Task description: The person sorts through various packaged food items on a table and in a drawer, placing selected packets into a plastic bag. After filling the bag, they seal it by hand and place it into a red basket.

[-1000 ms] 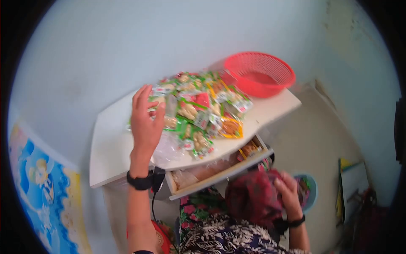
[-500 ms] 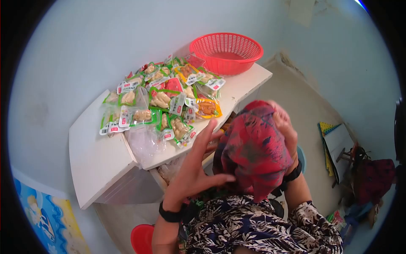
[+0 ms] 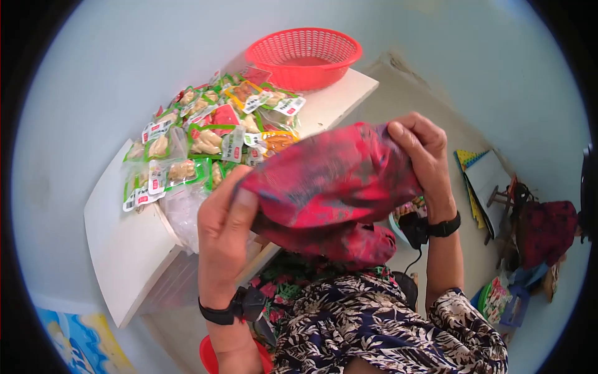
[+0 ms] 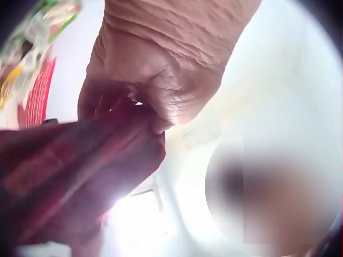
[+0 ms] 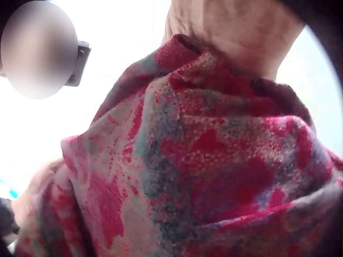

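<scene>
A red cloth (image 3: 330, 177) with dark blue-grey patterning is stretched between both hands above the lap. My left hand (image 3: 225, 227) pinches its left end, thumb on top. At the upper right edge, my right hand (image 3: 428, 153) grips it with the thumb pressed over the fabric. Folds hang down beneath the stretched part. In the left wrist view the gathered cloth (image 4: 80, 171) runs out of the curled left fingers. The patterned cloth (image 5: 214, 160) fills much of the right wrist view, hiding the right fingertips.
Several clear food packets (image 3: 208, 140) with green and yellow edges are heaped on the white table (image 3: 118, 249). Behind them stands a red plastic basket (image 3: 305, 62). A clear plastic bag (image 3: 184, 215) lies at the table's front edge. Below left is a red container (image 3: 215, 355). Bags (image 3: 548, 234) are at the right.
My left hand has come from over the packets to the cloth and taken hold of it. The right hand has raised the cloth, and it is now spread between both hands.
</scene>
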### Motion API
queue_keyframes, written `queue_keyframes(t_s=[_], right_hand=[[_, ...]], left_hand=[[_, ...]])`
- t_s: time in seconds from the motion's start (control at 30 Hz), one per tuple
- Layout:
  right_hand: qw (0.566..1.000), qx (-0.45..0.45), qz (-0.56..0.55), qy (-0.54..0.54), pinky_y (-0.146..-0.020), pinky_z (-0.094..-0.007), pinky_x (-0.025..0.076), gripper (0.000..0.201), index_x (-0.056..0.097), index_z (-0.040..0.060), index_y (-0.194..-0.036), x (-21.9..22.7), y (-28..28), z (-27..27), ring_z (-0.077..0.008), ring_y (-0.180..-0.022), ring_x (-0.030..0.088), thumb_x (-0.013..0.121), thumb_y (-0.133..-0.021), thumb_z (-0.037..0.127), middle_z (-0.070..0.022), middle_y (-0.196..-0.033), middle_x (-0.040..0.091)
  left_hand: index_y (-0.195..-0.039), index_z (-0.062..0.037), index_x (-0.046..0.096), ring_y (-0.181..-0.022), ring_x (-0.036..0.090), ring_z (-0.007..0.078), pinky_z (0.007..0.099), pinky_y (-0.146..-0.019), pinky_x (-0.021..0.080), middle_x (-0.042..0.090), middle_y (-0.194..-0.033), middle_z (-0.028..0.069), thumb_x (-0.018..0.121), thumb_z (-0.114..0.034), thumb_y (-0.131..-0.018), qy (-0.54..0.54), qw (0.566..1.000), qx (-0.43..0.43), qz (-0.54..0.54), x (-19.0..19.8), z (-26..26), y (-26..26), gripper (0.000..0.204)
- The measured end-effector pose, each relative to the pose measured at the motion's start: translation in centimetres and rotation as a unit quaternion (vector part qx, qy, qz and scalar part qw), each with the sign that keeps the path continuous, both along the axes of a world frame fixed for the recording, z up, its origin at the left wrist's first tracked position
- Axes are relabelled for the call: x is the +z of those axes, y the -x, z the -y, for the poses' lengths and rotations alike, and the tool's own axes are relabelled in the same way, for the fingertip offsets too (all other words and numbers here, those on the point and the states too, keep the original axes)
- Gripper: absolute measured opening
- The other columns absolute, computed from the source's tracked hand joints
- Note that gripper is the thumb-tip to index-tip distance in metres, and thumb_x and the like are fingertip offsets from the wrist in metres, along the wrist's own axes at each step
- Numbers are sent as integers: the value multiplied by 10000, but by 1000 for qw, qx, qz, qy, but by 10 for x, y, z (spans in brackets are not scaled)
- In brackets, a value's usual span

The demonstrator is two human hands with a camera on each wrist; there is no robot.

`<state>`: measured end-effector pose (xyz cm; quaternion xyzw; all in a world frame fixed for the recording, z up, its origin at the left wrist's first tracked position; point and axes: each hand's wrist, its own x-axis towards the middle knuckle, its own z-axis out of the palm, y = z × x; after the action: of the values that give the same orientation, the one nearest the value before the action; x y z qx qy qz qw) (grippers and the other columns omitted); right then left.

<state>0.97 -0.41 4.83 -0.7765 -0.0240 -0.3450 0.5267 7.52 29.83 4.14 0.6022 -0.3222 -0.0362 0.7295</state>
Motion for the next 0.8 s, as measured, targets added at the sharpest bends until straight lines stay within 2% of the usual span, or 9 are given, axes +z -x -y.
queue_keyframes(t_s=[0.1,0.17,0.23,0.3,0.43,0.57,0.63,0.73,0.8], right_hand=[[999,-22,29,-31,-742,-226,467,182,737,-21,-955,2,-5,10,-46,-804,549,746,-1001,155,33,-835,648],[997,-18,43,-63,-756,-254,490,152,738,-12,-1011,-1,-12,30,-72,-828,587,739,-992,139,9,-897,684],[990,-107,-13,87,-768,-263,502,136,735,2,-1049,-17,-17,46,-98,-855,616,732,-982,121,-11,-947,705],[935,-230,-36,267,-783,-290,523,168,721,32,-1123,-41,-18,52,-144,-921,662,717,-964,87,-54,-1029,726],[991,-42,-103,-76,-787,-280,539,208,703,-10,-1136,-61,7,51,-117,-894,671,717,-994,141,-39,-985,721],[959,134,-191,-160,-712,-259,548,236,714,-26,-1095,-56,37,46,-105,-806,671,726,-1012,195,-39,-902,715],[933,202,-252,-162,-665,-257,548,246,721,-24,-1086,-50,51,44,-103,-769,674,730,-1016,212,-44,-862,712],[864,392,-259,-178,-620,-263,554,327,714,-23,-1136,-43,62,27,-125,-712,706,700,-1037,288,-85,-892,738],[777,514,-321,-170,-711,-299,601,477,619,-42,-1372,-53,57,15,-174,-845,759,598,-1093,344,-144,-1073,764]], left_hand=[[-1333,19,640,-1067,621,138,293,-923,491,681,-1205,56,491,-313,-1136,81,978,-78,-175,8,21,14,414],[-1413,11,594,-1192,619,168,331,-1012,490,666,-1318,88,461,-340,-1144,53,980,-109,-160,-10,39,18,462],[-1469,-2,548,-1292,609,218,390,-1129,464,635,-1417,117,423,-392,-1149,129,925,-191,-303,-17,62,21,519],[-1472,-2,538,-1299,609,230,404,-1148,459,621,-1437,121,417,-409,-1148,150,897,-204,-362,-24,75,17,534],[-1481,-24,525,-1312,609,255,435,-1164,462,616,-1450,119,457,-397,-1137,140,898,-161,-385,-32,96,1,511],[-1436,-31,556,-1262,634,221,413,-1111,502,646,-1386,96,583,-291,-1093,133,912,-151,-359,-35,109,-16,432],[-1401,-26,577,-1213,650,189,391,-1070,527,670,-1320,70,680,-102,-1017,119,934,-134,-310,-24,116,-19,404],[-1410,-22,577,-1198,650,191,394,-1078,513,667,-1324,67,683,-31,-987,67,969,-82,-223,-19,128,-29,436],[-1442,-14,554,-1208,640,202,402,-1093,496,657,-1343,72,677,-11,-973,59,978,-53,-194,-3,140,-28,484]])
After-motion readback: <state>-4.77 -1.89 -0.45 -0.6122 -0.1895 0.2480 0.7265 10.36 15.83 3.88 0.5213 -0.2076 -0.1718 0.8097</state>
